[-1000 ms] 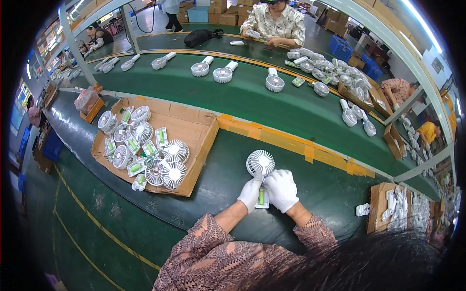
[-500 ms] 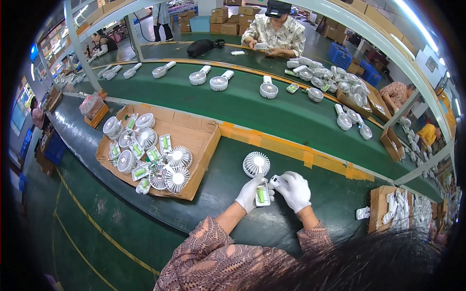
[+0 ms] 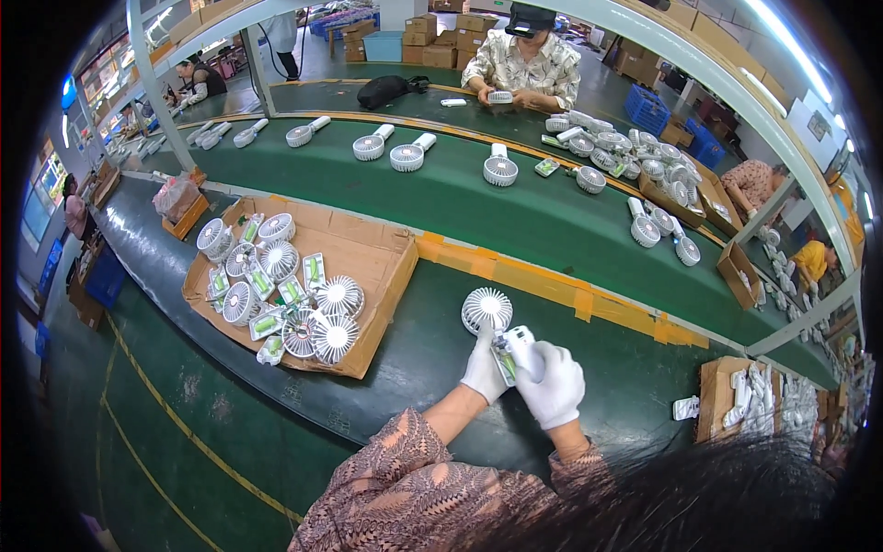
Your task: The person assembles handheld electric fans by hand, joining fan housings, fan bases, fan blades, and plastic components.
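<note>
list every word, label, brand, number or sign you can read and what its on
Readable text: none.
White cover in the right hand: dark marks, too small to tell if lettering.
Fan held by the left hand: no lettering can be made out.
Dark bench: faint marks near its edge, too blurred.
Stacked boxes: too small.

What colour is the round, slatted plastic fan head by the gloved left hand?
The fan head is white, clearest in the head view.
</note>
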{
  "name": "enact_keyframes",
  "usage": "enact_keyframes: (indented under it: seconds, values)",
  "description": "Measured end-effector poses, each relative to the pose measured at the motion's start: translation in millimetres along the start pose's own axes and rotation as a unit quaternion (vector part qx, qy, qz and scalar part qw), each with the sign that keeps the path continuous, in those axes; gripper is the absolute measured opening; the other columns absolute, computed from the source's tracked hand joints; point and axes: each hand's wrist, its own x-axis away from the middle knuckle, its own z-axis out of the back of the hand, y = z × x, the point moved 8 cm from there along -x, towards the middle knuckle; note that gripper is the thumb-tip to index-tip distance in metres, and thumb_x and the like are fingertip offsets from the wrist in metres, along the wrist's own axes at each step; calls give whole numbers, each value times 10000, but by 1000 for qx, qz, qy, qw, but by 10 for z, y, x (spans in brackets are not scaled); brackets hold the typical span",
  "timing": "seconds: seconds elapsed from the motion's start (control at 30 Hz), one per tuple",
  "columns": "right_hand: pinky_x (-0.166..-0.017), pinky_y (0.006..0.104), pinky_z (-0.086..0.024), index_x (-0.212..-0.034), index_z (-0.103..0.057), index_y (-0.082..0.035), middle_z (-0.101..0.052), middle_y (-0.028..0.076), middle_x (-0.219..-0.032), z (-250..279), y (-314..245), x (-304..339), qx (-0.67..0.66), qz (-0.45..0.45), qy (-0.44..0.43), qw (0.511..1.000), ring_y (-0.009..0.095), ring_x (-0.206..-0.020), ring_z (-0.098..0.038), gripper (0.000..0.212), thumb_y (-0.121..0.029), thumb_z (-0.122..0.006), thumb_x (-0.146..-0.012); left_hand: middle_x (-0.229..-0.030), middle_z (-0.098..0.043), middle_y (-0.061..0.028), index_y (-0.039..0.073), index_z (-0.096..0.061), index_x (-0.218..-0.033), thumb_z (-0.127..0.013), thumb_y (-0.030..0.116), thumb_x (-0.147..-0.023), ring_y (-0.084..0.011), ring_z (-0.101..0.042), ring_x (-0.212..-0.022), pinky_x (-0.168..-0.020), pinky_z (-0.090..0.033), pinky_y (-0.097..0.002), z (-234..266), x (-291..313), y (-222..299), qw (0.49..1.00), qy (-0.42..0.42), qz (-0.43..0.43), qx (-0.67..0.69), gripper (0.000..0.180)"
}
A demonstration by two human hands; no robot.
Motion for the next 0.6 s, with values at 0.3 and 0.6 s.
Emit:
enact_keyframes:
  seconds: [0.3,0.6]
  values:
    - [-616,393,-460,-891,-617,-124,-575,104,-730,-241,-203,-76,87,17,-62,994,287,-635,-583,303,-282,-652,-635,-945,-592,-120,77,-516,-1025,-350,623,-864,-262,-581,-877,-810,-470,-397,285,-201,-9,999,-50,-17,13,593]
    - [-553,395,-420,-781,-611,-92,-546,97,-662,-330,-289,-30,120,88,-73,986,264,-569,-567,216,-261,-620,-648,-997,-576,-172,48,-481,-1045,-407,478,-907,-283,-575,-926,-856,-465,-405,284,-76,-38,999,28,-19,-30,457]
